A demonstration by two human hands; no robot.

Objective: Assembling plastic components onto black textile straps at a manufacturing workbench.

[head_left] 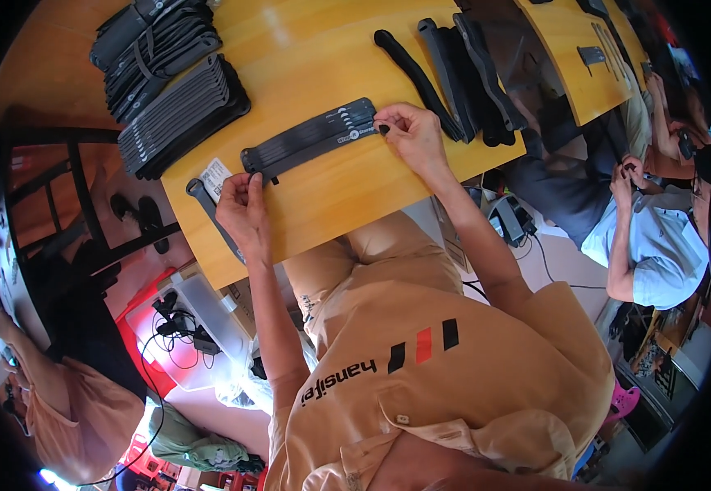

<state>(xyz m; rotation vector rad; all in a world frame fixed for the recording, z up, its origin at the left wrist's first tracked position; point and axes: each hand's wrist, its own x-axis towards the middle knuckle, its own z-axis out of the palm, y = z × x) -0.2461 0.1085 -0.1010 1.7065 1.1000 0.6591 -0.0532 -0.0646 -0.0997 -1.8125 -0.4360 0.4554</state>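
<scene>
A small stack of flat black straps [310, 137] lies across the yellow wooden table [315, 57]. My right hand [411, 136] pinches the stack's right end between thumb and fingers. At the left end, my left hand [243, 209] holds the straps, next to a white paper tag [216, 177]. A single dark grey strap [208, 211] lies along the table's near edge, partly under my left hand.
Two big piles of black straps [177, 114] [153, 45] sit at the table's left. More long black straps [462, 74] lie to the right. A person in a light blue shirt [658, 254] sits at the right, another person [69, 401] at lower left. A red bin [171, 348] with cables stands below the table.
</scene>
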